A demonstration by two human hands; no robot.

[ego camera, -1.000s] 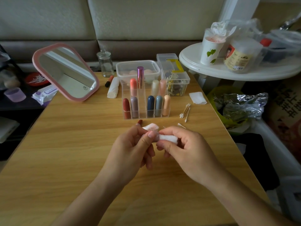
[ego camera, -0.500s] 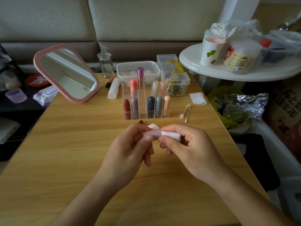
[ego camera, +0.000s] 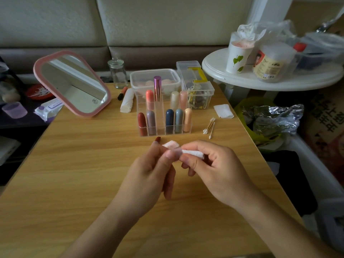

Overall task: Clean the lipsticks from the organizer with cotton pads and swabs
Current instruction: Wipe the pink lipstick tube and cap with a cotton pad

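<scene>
Both hands meet, open tabletop (ego camera: 74, 174) either side of the fingers, organizer (ego camera: 162, 134) just beyond them: left hand (ego camera: 149, 170) curled round a red lipstick (ego camera: 158, 139), right hand (ego camera: 219, 170) pinching a cotton pad (ego camera: 193, 153) against it.

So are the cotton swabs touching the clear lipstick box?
Apart. The head view shows a strip of bare table between the cotton swabs and the right wall of the organizer.
</scene>
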